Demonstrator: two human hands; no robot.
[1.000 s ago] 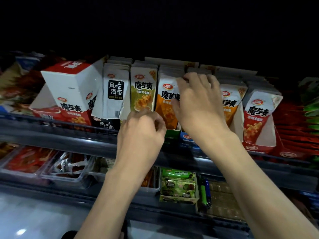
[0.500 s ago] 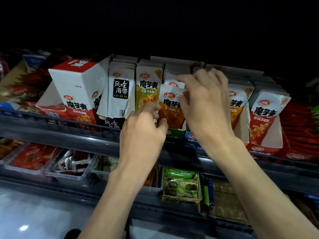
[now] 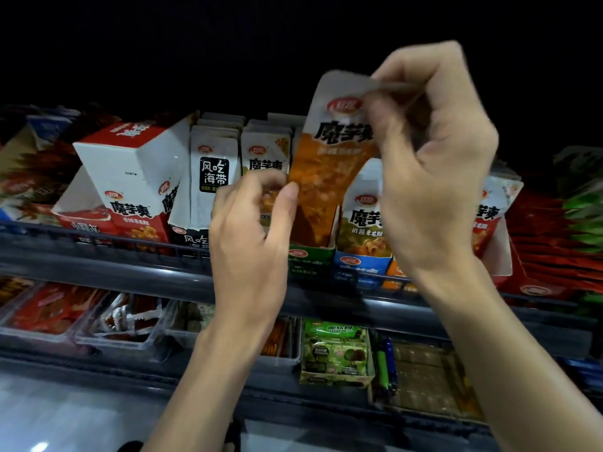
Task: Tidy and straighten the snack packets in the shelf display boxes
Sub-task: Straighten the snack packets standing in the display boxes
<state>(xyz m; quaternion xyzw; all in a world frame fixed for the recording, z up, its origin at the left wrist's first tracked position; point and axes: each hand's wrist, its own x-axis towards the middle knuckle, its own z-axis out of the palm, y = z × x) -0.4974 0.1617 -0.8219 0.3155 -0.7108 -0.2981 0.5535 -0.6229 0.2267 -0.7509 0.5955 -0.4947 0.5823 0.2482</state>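
An orange-and-white snack packet (image 3: 326, 177) is lifted out above the green display box (image 3: 310, 259) on the upper shelf. My right hand (image 3: 430, 164) pinches its top edge. My left hand (image 3: 251, 230) pinches its lower left edge with thumb and curled fingers. Behind them stand rows of white packets: a black-label seaweed packet (image 3: 213, 171), a yellow packet (image 3: 266, 154), and a green-sauce packet (image 3: 362, 223) in the blue box (image 3: 360, 267). The box on the far side of my right wrist is mostly hidden.
A white-and-red carton (image 3: 130, 177) lies tilted on a red box at the left. Red packets (image 3: 551, 243) fill the right end. A dark shelf rail (image 3: 98, 256) runs in front. Below sit clear trays (image 3: 65, 318) and a green box (image 3: 336, 353).
The orange packet has come up out of its box, raised by my right hand. My left hand has moved from the box front to the packet's lower edge. The camera moved closer.
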